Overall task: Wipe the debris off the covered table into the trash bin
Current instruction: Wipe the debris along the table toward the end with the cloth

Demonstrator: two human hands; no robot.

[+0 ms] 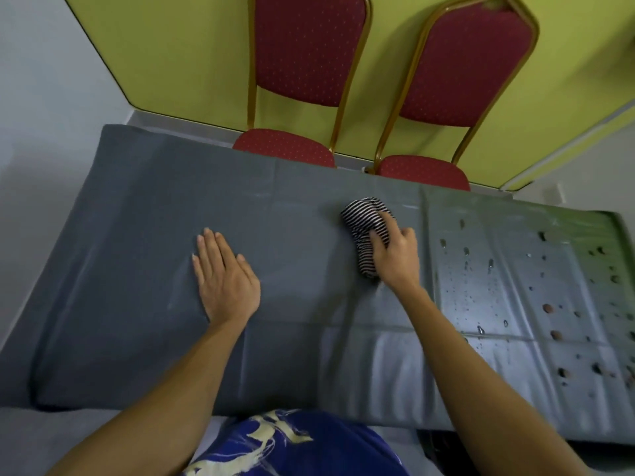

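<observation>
A long table under a grey plastic cover [144, 235] fills the middle of the view. My right hand [395, 257] grips a bunched black-and-white striped cloth [364, 219] and holds it down on the cover near the table's middle. My left hand [223, 280] lies flat on the cover, fingers straight, to the left of the cloth. Small brown bits of debris [548, 308] and water drops [481, 329] are scattered over the right part of the cover. A dark edge shows under the table's near right side [433, 444]; I cannot tell whether it is the trash bin.
Two red padded chairs with gold frames [302, 53] [460, 73] stand at the far side of the table against a yellow-green wall. A grey floor lies to the left. The table's near edge runs just in front of my body.
</observation>
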